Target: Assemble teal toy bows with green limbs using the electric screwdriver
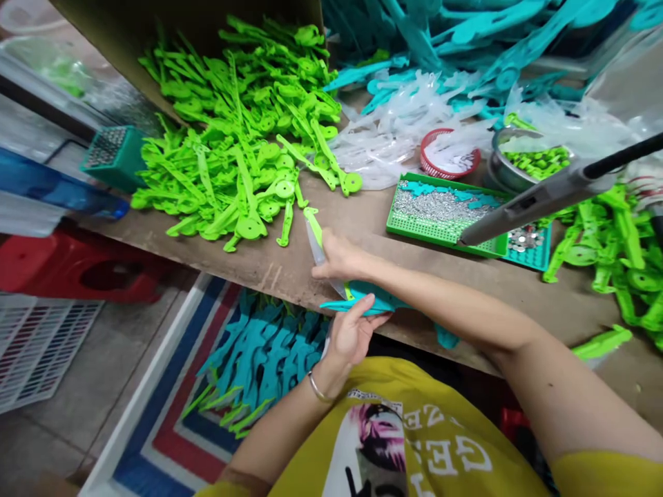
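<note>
My left hand (352, 338), with a bracelet on its wrist, is closed on a flat turquoise plastic part (380, 301) at the table's front edge, thumb on top. Just above it, my right hand (339, 257) is wrapped round a long part, bright green and translucent white (313, 238), whose upper end points toward the far side of the table. A bit of green shows at the turquoise part, below the right hand. My fingers and right forearm hide much of both parts, so I cannot tell whether they are joined.
A large heap of green plastic parts (233, 166) lies beyond my hands. Translucent parts (394, 131) and turquoise parts (497, 34) are piled farther right. A green tray (440, 238) holds small metal pieces. A grey rod-like tool (533, 207) overhangs it. Turquoise-and-green assemblies (269, 352) fill a box below the edge.
</note>
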The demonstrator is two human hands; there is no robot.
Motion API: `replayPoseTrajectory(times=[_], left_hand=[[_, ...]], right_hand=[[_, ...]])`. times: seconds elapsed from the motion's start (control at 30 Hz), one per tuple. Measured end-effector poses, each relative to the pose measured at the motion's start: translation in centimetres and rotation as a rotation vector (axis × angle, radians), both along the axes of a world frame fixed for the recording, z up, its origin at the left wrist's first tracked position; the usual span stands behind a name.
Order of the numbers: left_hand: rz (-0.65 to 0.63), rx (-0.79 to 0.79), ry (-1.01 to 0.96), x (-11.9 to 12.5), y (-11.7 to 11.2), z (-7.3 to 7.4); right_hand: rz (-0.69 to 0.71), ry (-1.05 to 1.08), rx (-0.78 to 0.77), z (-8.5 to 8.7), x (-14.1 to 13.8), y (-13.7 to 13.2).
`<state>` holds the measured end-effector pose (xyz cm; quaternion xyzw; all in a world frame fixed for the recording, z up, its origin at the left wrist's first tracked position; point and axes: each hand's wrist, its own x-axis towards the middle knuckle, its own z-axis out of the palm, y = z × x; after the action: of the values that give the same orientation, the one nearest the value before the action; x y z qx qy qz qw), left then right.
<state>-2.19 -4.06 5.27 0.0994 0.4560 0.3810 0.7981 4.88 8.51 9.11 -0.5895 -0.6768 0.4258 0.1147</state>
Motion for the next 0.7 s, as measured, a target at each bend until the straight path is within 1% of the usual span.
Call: replayPoseTrajectory(times=[0.07,0.13,0.2,0.23,0.27,0.33,0.37,0.4,0.43,0.47,0.5,0.57,0.6,0.63,0.67,0.7], left_hand=[[0.008,0.007,0.01,0.0,0.2,-0.3],[0.024,0.046,0.038,-0.1,0.6,-0.5],[-0.007,0.065,0.081,-0.4,1.0,-0.6],[-0.056,0.044,0.106,-0.7,1.1,-0.6],[-0.134,0.003,0.131,-1.1,1.2,-0.5],[-0.369,-0.103,0.166,-2.0,1.0,0.1],[-0.512,-0.131,0.171,-2.4,0.8,0.6],[-0.655,-0.117,0.172,-2.5,0.6,1.1],[-0.78,-0.043,0.182,-2.4,0.3,1.7],[-0.871,0.102,0.214,-1.9,0.1,2.2],[-0.925,0.317,0.267,-1.2,0.0,2.6],[-0.943,0.864,0.449,1.1,0.1,2.9],[-0.949,1.135,0.563,2.5,0.3,2.7],[-0.967,1.356,0.704,3.8,0.6,2.4],[-1.003,1.52,0.852,4.9,0.8,2.0],[-1.055,1.639,0.984,5.7,1.1,1.6]], right_hand=[[0.007,-0.049,0.023,-0.3,-0.2,-0.6],[0.037,-0.067,0.031,-0.5,0.6,-1.4],[0.1,-0.021,0.027,-0.1,2.7,-2.5],[0.129,0.025,0.039,0.5,4.3,-3.4],[0.15,0.074,0.056,1.2,6.2,-4.4],[0.09,0.131,0.156,3.1,10.5,-7.1],[0.026,0.128,0.188,4.0,12.7,-8.7],[-0.073,0.111,0.227,4.8,14.8,-10.3],[-0.188,0.083,0.268,5.4,16.7,-12.0],[-0.317,0.053,0.323,5.8,18.4,-13.6],[-0.451,0.035,0.377,5.9,19.7,-15.1],[-0.683,0.05,0.469,5.7,21.4,-17.7],[-0.768,0.07,0.509,5.5,21.8,-18.8],[-0.832,0.085,0.55,5.3,22.0,-19.8],[-0.881,0.089,0.595,5.2,22.1,-20.6],[-0.918,0.078,0.643,5.3,22.1,-21.4]])
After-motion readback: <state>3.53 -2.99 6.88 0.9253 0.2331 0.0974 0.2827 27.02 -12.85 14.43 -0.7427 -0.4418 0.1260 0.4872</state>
